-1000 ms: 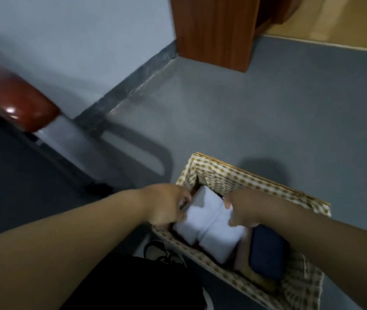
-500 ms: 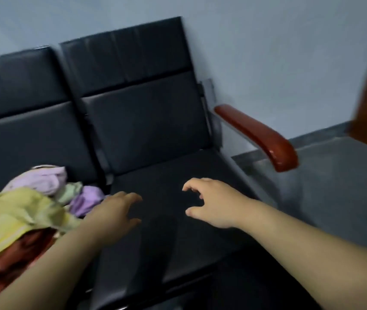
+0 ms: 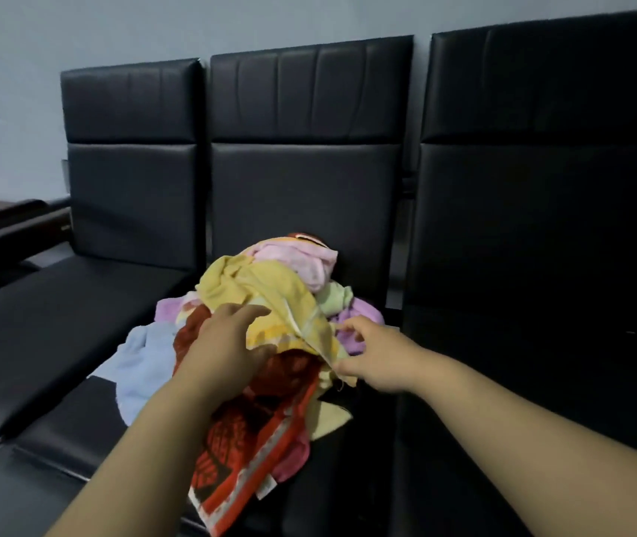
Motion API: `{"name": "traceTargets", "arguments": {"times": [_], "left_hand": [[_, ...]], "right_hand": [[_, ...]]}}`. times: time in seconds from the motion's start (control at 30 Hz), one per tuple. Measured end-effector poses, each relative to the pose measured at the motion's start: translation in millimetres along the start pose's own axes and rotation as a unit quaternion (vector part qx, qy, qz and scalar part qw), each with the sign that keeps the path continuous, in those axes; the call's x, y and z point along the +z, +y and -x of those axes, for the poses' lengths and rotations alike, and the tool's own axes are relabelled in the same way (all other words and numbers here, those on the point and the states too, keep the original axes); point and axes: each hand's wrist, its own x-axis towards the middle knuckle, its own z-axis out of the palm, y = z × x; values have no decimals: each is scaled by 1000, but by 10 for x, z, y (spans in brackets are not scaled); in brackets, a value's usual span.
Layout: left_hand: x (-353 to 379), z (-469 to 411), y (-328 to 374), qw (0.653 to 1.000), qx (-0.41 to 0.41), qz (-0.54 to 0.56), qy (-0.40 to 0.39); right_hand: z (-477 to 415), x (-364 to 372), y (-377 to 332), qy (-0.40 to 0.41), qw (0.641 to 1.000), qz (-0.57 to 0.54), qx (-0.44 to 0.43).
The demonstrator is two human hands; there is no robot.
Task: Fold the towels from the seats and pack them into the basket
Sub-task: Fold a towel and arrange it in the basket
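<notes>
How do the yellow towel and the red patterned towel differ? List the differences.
The yellow towel is pale; the red patterned towel bears dark print and a striped border. The yellow towel drapes over the pile; the red patterned towel lies beneath, hanging over the seat's front edge. Both are crumpled, unfolded.

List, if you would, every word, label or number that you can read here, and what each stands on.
No text can be read.
The red towel carries dark printed marks, too blurred to tell whether any are letters.
The black seats and the wall show no writing.
</notes>
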Motion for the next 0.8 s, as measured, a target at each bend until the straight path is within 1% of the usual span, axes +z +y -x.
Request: {"name": "traceTargets", "arguments": {"times": [0.1,0.23,0.37,0.53,0.6,0.7,0.73,0.8], "left_hand": [[164,-137,-159,999,-6,41,-20],[294,-253,-263,999,4,5,-40],[385,-302,-338,1000,-4,10,-10],[349,-278,-312,998,-10,57,35],[299,-260,-251,996,19,68,59],[220,-222,-47,989,84,82,85],[208,-205,31,988,103,86,82],[225,-161,186,985,134,93,58]], "right_hand": [[-427,188,-94,15,1000,-9,-3],[-732,394,-136,27,999,-27,-34],[-822,567,-112,74,995,-14,-63],[-747,449,-54,149,985,-54,-70],[-691,306,-23,174,980,-58,-71],[-536,33,11,178,975,-120,-54],[-454,-63,28,168,977,-127,-44],[-272,-257,117,149,983,-100,-31]]}}
